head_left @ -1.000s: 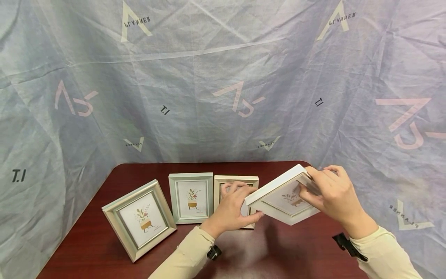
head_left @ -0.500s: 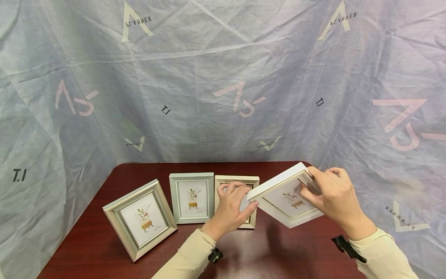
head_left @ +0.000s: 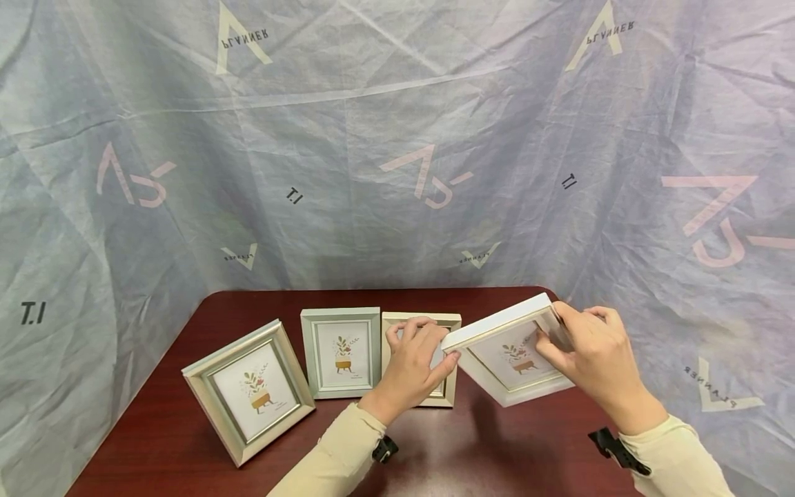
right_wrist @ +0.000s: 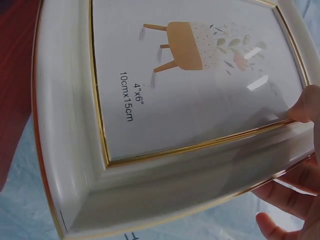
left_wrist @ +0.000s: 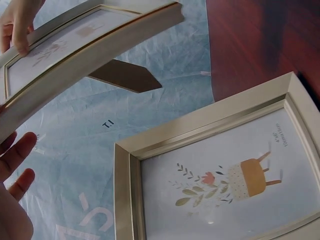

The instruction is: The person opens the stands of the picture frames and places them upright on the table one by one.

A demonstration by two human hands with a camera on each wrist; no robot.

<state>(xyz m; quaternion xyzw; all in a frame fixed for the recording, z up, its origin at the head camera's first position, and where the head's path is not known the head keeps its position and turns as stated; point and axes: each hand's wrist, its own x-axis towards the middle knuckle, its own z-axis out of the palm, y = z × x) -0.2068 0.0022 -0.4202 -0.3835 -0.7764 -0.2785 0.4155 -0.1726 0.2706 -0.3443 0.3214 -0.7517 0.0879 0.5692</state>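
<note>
Tilted above the table is a white picture frame (head_left: 512, 355) with a thin gold inner line and a flower-pot print. My right hand (head_left: 596, 352) grips its right side, thumb on the front; in the right wrist view the other fingers (right_wrist: 285, 197) lie behind the edge. My left hand (head_left: 410, 366) pinches its left corner between thumb and index finger, the other fingers standing free. A brown support leg (left_wrist: 127, 75) sticks out from the frame's back in the left wrist view. Behind my left hand stands a cream picture frame (head_left: 422, 317), partly covered by it.
A pale green picture frame (head_left: 341, 355) stands left of the cream one. Nearer, on the left, a champagne-coloured picture frame (head_left: 251, 393) leans at an angle. All stand on a dark red table (head_left: 161, 442). A grey printed cloth (head_left: 348, 228) hangs behind and at both sides.
The white picture frame has tilted slightly, its front showing more. My left thumb has moved up from below onto its left corner. The standing frames have stayed put.
</note>
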